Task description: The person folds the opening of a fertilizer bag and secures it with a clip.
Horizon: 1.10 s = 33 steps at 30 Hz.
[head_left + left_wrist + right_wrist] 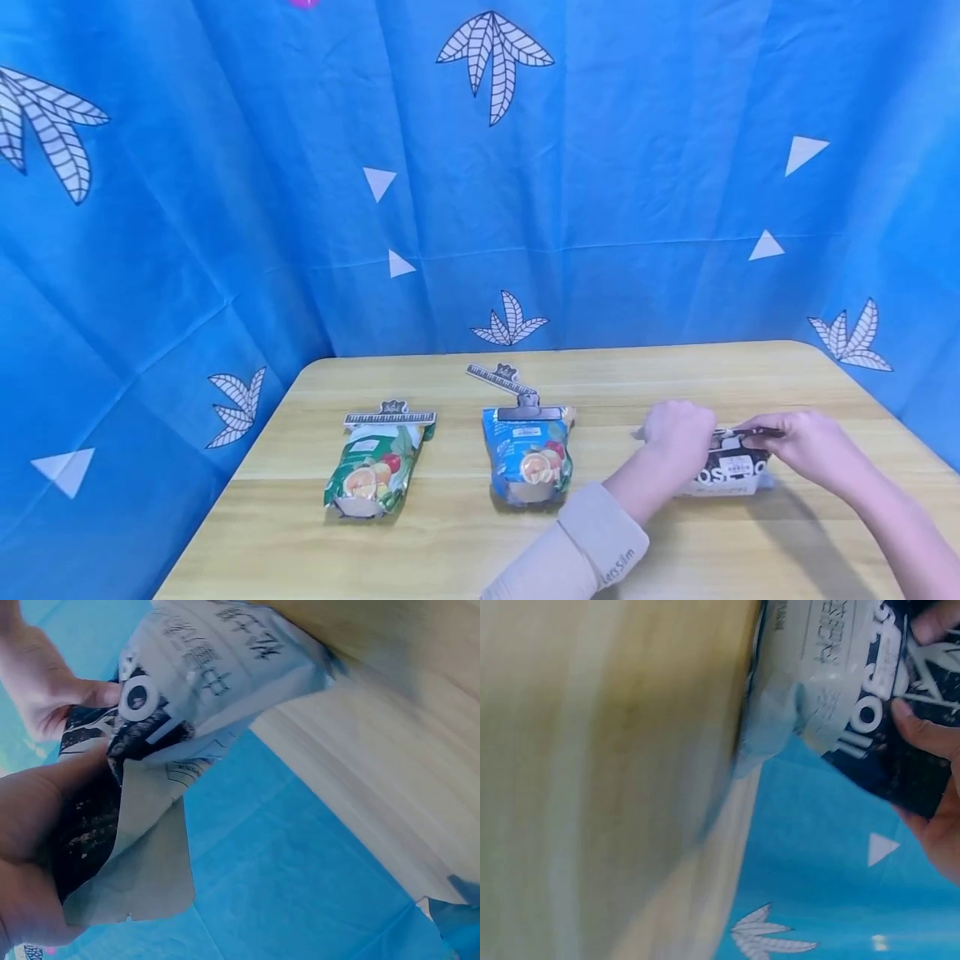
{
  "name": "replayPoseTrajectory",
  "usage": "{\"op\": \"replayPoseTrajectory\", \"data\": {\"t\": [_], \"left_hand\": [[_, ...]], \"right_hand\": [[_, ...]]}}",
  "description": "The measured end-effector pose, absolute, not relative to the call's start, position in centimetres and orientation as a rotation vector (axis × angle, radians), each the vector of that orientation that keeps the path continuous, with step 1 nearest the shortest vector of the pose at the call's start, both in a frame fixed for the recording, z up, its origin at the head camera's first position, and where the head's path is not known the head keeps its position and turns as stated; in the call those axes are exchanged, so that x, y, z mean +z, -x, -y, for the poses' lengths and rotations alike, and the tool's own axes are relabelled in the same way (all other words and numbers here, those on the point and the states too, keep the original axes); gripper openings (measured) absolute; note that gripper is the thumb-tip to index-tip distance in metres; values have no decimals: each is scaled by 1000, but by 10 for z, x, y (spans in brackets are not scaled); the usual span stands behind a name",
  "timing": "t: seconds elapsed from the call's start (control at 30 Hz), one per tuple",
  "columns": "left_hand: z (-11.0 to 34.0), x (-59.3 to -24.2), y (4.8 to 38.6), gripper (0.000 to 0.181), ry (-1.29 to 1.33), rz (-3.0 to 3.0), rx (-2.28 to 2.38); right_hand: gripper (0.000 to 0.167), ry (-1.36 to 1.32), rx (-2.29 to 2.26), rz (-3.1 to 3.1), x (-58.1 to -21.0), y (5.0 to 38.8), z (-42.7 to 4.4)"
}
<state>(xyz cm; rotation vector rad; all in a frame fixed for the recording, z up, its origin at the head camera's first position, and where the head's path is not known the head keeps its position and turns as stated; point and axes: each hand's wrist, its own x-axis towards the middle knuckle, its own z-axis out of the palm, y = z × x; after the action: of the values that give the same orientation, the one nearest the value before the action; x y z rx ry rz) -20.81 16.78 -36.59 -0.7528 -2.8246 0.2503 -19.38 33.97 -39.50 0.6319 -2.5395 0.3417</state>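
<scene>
A black-and-white plastic bag (729, 473) with large printed lettering stands at the right of the table. My left hand (678, 437) grips one side of its top, and my right hand (806, 446) pinches the other side. In the left wrist view the bag's upper part (90, 840) is bent over, its pale inner side showing beside my left thumb. The right wrist view has my right thumb and fingers around the dark top part (907, 776), with a left fingertip close by. The left-hand fingers are mostly hidden in the head view.
A green fruit-print bag (375, 471) lies at the left, a piano-key clip (390, 417) across its top. Mid-table is a blue fruit-print bag (528, 467) with a dark clip (529, 412). Behind it lies another piano-key clip (501, 381). Blue curtains surround the wooden table (255, 533).
</scene>
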Motion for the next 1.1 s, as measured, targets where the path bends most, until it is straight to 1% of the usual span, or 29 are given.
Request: {"op": "replayPoseTrajectory", "data": {"t": [0.1, 0.37, 0.53, 0.67, 0.73, 0.9, 0.93, 1.1], "left_hand": [[-168, -366, 211, 5, 737, 2816, 247], [-174, -370, 208, 5, 681, 2843, 273], [-168, -365, 209, 7, 767, 2830, 258], [-153, -359, 211, 15, 827, 2856, 154], [-143, -358, 214, 17, 848, 2860, 71], [-130, -361, 219, 9, 890, 2837, -71], [-129, -362, 219, 10, 897, 2827, -82], [-130, -364, 219, 10, 924, 2776, -90]], "right_hand": [[20, -653, 305, 2568, -389, 195, -333], [21, -656, 260, 2456, -392, 193, -328], [23, -701, 283, 2433, -394, 195, -334], [27, -680, 333, 2488, -395, 193, -344], [29, -652, 356, 2521, -396, 191, -349], [34, -668, 414, 2550, -400, 190, -358], [34, -672, 426, 2555, -400, 190, -359], [28, -657, 495, 2555, -403, 192, -365]]}}
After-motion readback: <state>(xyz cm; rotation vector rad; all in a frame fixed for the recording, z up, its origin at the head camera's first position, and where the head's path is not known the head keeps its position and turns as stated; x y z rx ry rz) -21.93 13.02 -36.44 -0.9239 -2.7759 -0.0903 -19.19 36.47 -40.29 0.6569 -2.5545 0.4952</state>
